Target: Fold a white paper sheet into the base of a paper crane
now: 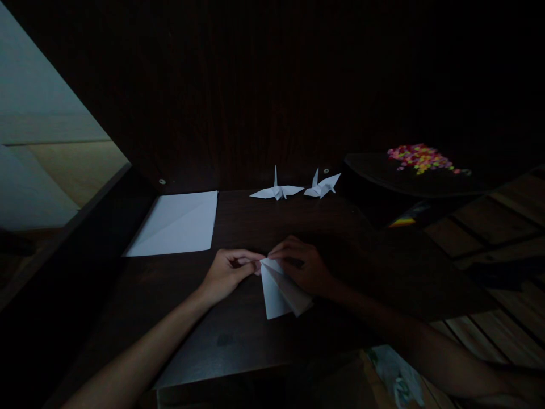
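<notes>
Here we are at the dark tabletop, and both hands are drawn in close around one folded paper. The left hand comes in from its own side, index finger stretched out and thumb just below it, the tips brought nearly together right at the paper's top corner, pinching it there. Across from it the right hand is in shadow, its fingers bent over toward that same corner, closed down on the upper edge with hardly any gap; where its thumb presses I can't quite tell. So the corner sits squeezed between the two sets of fingertips, and everything else of the paper spreads below them, toward the person, one broad white panel on the left and a narrower, shaded flap fanning out to the right, under the right palm. Whether its lower edge touches the wood, I can't say from here. Beyond the hands, near the back panel, stand two folded cranes, the left crane with wings spread wide and the right crane tilted just beside it. Off to the left lie flat white sheets, well apart from the work, and over on the right a bright heap of tiny pieces glows on a dark ledge.
</notes>
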`<control>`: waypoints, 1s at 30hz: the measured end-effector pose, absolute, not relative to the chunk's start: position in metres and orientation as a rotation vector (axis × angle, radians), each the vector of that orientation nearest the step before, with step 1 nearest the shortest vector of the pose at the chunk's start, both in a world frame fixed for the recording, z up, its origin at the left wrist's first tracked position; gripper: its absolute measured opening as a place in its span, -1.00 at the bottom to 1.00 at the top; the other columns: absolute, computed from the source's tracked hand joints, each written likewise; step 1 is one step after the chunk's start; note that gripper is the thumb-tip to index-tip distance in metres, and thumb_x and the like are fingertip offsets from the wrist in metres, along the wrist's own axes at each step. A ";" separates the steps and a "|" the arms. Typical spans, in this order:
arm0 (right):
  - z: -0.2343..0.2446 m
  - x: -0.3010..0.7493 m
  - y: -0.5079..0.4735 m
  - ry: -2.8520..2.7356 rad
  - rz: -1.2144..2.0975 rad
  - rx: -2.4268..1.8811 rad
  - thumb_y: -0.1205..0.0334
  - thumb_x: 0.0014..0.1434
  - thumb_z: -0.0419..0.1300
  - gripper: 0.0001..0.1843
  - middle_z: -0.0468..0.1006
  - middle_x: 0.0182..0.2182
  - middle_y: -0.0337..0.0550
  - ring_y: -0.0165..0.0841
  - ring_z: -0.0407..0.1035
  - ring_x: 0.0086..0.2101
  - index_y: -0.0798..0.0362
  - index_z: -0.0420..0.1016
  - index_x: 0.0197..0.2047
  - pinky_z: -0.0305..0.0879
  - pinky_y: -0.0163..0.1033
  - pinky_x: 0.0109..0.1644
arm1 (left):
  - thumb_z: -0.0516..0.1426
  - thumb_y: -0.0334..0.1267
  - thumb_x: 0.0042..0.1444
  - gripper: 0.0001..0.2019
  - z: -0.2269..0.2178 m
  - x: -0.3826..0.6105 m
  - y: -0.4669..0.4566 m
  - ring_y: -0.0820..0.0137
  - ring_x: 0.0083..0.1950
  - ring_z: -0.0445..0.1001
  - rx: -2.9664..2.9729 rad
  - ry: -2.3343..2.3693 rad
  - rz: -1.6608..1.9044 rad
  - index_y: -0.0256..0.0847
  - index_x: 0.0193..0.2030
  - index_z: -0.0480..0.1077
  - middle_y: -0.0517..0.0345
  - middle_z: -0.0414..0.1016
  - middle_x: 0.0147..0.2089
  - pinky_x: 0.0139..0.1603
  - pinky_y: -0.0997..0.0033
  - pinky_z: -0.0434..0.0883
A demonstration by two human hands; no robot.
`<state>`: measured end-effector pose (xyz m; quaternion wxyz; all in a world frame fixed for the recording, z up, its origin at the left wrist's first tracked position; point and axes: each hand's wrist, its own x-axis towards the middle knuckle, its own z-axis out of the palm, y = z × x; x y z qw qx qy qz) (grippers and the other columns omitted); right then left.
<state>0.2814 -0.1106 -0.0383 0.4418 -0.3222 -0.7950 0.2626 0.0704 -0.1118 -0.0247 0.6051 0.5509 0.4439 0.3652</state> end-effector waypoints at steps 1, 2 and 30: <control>-0.039 0.281 -0.111 -1.971 0.654 -0.798 0.46 0.18 0.12 -0.74 0.60 -0.27 -0.11 -0.30 0.43 -0.23 0.00 0.59 -0.18 0.36 -0.14 -0.14 | 0.26 -0.32 -0.08 -0.80 -0.025 0.070 -0.112 0.40 -0.39 0.56 1.283 1.034 0.844 -0.28 -0.28 0.61 0.07 0.63 -0.41 -0.28 0.47 0.47; -0.039 0.281 -0.111 -1.968 0.653 -0.797 0.46 0.18 0.12 -0.74 0.60 -0.27 -0.11 -0.30 0.43 -0.23 0.00 0.59 -0.19 0.36 -0.14 -0.13 | 0.26 -0.32 -0.09 -0.80 -0.025 0.070 -0.111 0.40 -0.39 0.56 1.289 1.040 0.843 -0.28 -0.28 0.61 0.07 0.63 -0.41 -0.28 0.46 0.47; -0.041 0.279 -0.110 -1.991 0.486 -0.886 0.48 0.14 0.12 -0.72 0.61 -0.28 -0.14 -0.30 0.43 -0.25 -0.03 0.60 -0.24 0.38 -0.13 -0.18 | 0.34 -0.06 -0.07 -0.68 -0.028 0.083 -0.115 0.43 -0.40 0.52 1.106 1.052 0.705 -0.34 -0.37 0.57 0.09 0.57 -0.41 -0.29 0.43 0.53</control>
